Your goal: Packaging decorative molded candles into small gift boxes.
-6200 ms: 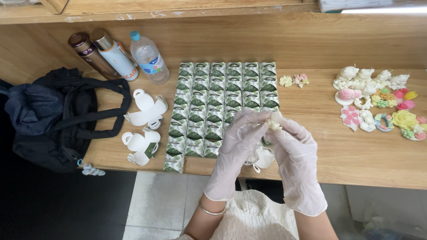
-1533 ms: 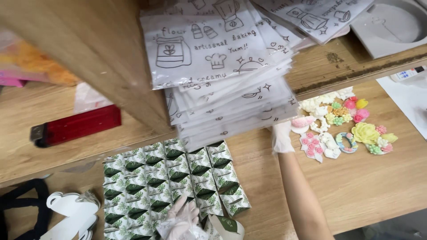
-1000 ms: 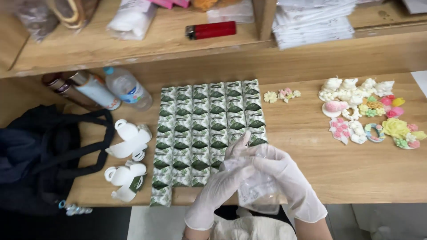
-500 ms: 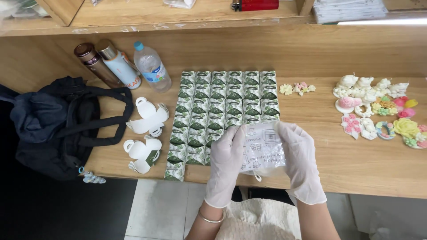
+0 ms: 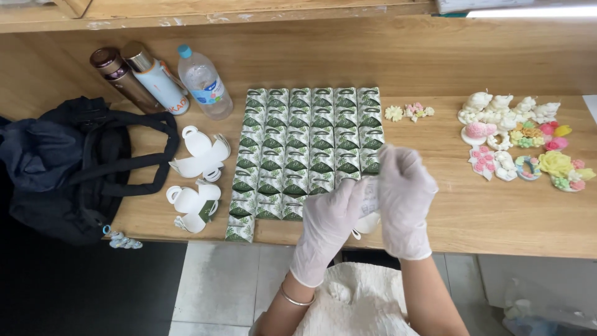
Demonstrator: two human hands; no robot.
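Observation:
Both my hands wear thin white gloves and meet over the near edge of the wooden table [image 5: 497, 218]. My left hand [image 5: 326, 227] and my right hand [image 5: 404, 199] together pinch a small clear printed bag [image 5: 370, 196] between them. Something white shows just under the bag at the table's edge; I cannot tell what it is. Directly behind my hands lies a grid of several small green-and-white folded boxes [image 5: 305, 149] in neat rows.
Unfolded white box blanks [image 5: 198, 155] lie left of the grid. A black bag [image 5: 68, 165] sits at the far left, with two flasks and a water bottle [image 5: 202, 81] behind. Pastel flower- and animal-shaped pieces [image 5: 522, 143] cluster at right; a few small flowers [image 5: 409, 112] lie near the grid.
My head has dropped from the shelf back to the table. The clear bag, held spread flat between both hands half a second ago, is now gathered narrower between my fingers.

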